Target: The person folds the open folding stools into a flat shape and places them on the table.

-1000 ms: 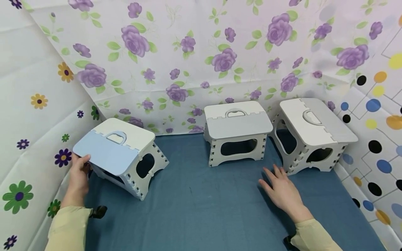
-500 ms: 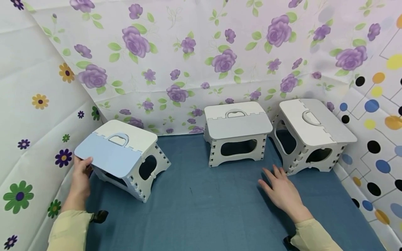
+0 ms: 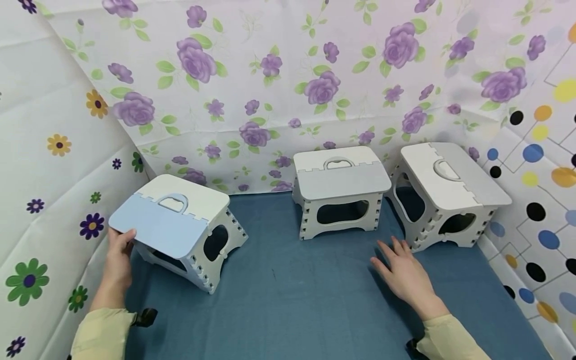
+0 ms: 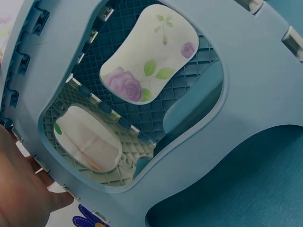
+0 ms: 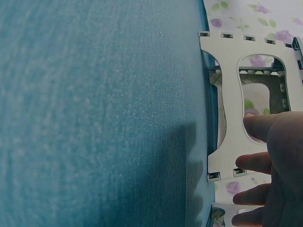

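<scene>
A folding step stool [image 3: 162,230] with a light blue and white top stands at the left, its carry handle raised a little. My left hand [image 3: 118,265] grips the near left corner of its top, thumb on the edge. In the left wrist view, the stool's blue side panel [image 4: 255,80] and ribbed underside fill most of the picture, with the left hand [image 4: 21,184] at its edge. My right hand [image 3: 405,277] is spread low over the cloth, in front of the other two stools. Its fingers hold nothing. The right wrist view has a white stool leg panel [image 5: 228,94] beyond those fingers.
A grey and white folding stool [image 3: 344,182] stands at the back centre. Another grey and white stool [image 3: 454,185] stands angled beside it at the right. Blue cloth [image 3: 279,310] covers the surface. Patterned sheets [image 3: 270,100] hang at the back and both sides.
The blue and white stool has shifted slightly right and toward me, with my left hand moving along on its corner. My right hand and the other stools have stayed put.
</scene>
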### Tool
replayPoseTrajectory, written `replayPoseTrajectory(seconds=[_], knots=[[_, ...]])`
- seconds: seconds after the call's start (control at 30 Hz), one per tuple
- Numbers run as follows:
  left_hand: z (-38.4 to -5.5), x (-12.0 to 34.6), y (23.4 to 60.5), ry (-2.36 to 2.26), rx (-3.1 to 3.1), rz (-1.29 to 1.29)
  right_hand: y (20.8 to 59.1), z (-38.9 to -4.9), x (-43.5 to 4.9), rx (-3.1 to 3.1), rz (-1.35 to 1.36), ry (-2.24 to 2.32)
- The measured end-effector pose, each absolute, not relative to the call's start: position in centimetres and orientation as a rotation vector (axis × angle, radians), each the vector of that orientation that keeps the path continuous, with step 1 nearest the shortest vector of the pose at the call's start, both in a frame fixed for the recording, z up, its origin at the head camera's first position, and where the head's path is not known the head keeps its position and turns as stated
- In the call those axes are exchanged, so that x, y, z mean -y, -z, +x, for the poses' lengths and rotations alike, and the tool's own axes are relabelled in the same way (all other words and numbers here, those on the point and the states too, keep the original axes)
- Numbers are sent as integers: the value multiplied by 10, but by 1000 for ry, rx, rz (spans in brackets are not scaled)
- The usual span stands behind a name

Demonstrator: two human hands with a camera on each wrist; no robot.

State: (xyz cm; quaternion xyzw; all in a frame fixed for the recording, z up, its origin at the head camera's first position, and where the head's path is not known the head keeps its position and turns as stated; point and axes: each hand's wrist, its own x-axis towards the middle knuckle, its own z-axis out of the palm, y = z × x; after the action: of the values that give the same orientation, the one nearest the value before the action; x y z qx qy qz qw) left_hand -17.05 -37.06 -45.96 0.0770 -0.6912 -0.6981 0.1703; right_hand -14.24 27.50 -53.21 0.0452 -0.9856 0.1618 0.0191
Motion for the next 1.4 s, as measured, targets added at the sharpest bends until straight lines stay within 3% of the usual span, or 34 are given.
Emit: replayPoseTrajectory(seconds=[1.4], knots=[[-128, 323, 465, 1964, 1826, 186, 538, -143, -270, 3073, 157, -527]])
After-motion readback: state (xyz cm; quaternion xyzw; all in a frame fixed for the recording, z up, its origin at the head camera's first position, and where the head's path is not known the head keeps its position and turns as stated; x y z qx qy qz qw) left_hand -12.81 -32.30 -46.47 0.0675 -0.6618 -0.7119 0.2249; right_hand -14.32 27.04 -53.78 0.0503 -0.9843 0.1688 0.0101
